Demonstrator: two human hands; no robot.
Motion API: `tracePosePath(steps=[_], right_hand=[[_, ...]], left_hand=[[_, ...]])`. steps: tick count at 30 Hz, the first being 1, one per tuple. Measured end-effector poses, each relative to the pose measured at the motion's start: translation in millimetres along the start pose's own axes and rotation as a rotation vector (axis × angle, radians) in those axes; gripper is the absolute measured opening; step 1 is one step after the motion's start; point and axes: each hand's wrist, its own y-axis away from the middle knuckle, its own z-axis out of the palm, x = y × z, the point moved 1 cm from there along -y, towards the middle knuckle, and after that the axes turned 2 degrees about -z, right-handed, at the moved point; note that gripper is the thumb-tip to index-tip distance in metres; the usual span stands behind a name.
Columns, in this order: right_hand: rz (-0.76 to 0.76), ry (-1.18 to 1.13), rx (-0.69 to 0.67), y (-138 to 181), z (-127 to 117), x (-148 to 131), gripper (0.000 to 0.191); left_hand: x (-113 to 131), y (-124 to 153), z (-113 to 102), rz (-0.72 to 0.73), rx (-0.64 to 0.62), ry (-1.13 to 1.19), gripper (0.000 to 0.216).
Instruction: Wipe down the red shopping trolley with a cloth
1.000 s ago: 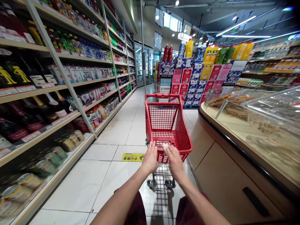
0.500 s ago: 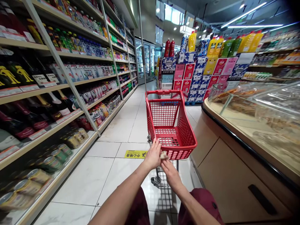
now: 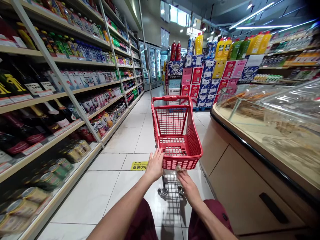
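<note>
A small red shopping cart (image 3: 175, 133) stands in the aisle right in front of me, its basket holding nothing I can see. My left hand (image 3: 155, 165) rests on the cart's near left rim, fingers stretched forward along it. My right hand (image 3: 185, 178) is lower, just under the near rim, pinched on a small pale crumpled thing (image 3: 178, 168) that I cannot identify.
Long shelves of bottles and cans (image 3: 50, 110) line the left side. A curved counter with clear food covers (image 3: 262, 133) runs close along the right. Stacked drink cartons (image 3: 205, 83) and fridges (image 3: 152, 66) stand ahead. A yellow caution sticker (image 3: 139, 165) lies on the tiled floor.
My right hand came off the cart's near rim and dropped below it, holding the small pale thing. The left hand stayed at the rim. The view has shifted slightly.
</note>
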Motion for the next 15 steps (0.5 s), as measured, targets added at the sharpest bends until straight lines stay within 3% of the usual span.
tracePosePath(steps=[5, 11, 15], right_hand=[[0.171, 0.046, 0.138, -7.1, -25.3, 23.2, 0.049], [0.266, 0.064, -0.007, 13.1, -21.8, 27.2, 0.049], [0.400, 0.100, 0.215, -6.3, -36.9, 38.6, 0.054]], left_hand=[[19.0, 4.5, 10.5, 0.009, 0.057, -0.028, 0.072], [34.1, 7.5, 27.7, 0.031, 0.053, -0.010, 0.080], [33.5, 6.7, 26.1, 0.018, 0.056, -0.007, 0.080]])
